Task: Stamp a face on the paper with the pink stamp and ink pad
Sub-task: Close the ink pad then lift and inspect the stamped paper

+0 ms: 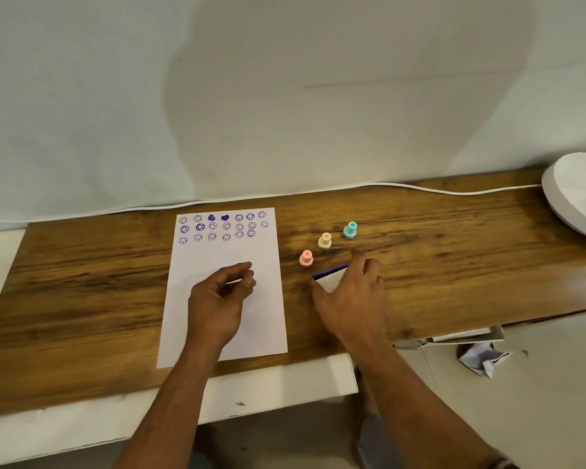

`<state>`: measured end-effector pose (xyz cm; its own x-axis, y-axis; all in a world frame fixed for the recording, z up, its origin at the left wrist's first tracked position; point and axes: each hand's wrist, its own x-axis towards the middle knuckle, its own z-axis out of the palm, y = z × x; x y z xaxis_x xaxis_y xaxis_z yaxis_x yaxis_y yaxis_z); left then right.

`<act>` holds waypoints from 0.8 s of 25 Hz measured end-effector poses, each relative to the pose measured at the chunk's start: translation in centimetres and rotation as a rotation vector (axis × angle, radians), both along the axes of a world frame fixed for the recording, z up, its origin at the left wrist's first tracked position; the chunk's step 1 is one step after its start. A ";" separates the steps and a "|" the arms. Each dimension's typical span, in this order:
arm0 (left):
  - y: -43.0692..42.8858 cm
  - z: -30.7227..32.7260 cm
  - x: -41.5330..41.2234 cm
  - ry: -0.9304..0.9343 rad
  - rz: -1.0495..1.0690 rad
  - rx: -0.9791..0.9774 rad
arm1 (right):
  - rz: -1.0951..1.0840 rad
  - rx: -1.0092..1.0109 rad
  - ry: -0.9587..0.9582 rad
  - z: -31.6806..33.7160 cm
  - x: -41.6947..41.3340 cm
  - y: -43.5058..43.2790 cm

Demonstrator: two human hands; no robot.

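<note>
Left hand: the left hand (221, 299) hung over the middle of the paper, fingers curled in loosely with thumb and fingertips nearly meeting, nothing in it that I could see.
Right hand: the right hand (354, 299) reached in from 5 o'clock, palm down, thumb and fingers spread around the ink pad (330, 277); it was touching the pad, but I couldn't tell if it was really clamping it.
Ink pad: its white lid looked tilted up, with a purple edge showing along the far side; the inside was hidden.
Paper: the white paper (224, 252) lay flat on the wooden table (82, 282), at 9 o'clock from the pad; three rows of purple faces plus two hearts sat along its far end.
Pink stamp: the pink stamp (306, 257) stood upright on the table, just beside the pad at about 11 o'clock, untouched.
Other stamps: a cream stamp (324, 241) and a teal stamp (350, 230) stood further out toward 1 o'clock.
Far right: a white round thing (579, 194) sat at the table's edge.
</note>
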<state>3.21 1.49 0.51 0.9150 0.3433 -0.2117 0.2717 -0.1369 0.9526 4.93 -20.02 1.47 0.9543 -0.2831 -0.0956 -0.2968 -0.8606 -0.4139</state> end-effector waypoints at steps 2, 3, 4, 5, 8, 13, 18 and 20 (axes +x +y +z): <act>0.1 -0.1 -0.1 -0.005 0.004 0.012 | 0.001 -0.010 -0.003 -0.2 0.1 0.1; 0.2 -0.1 -0.1 -0.008 0.008 0.010 | -0.005 -0.004 -0.007 -0.2 0.2 0.1; 0.2 -0.1 0.0 -0.007 0.013 0.002 | -0.010 0.003 -0.012 -0.3 0.2 0.0; 0.2 0.0 0.1 -0.003 0.016 -0.009 | -0.015 0.005 -0.017 -0.4 0.4 0.0; 0.1 0.1 0.1 0.004 0.016 -0.001 | -0.028 -0.030 -0.029 -0.5 0.5 0.2; 0.2 0.3 0.1 0.013 0.031 -0.014 | -0.017 -0.122 -0.030 -1.1 0.2 0.3; 0.5 0.6 -0.1 0.012 0.047 0.018 | -0.029 -0.102 0.014 -1.1 -0.2 0.5; 1.0 0.6 -0.1 0.000 0.043 0.071 | -0.061 -0.062 -0.072 -0.5 -0.4 0.8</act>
<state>3.11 2.44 1.15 0.8993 0.3961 -0.1854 0.2789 -0.1928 0.9408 4.56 -19.20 0.98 0.9389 -0.3440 -0.0081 -0.3208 -0.8665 -0.3823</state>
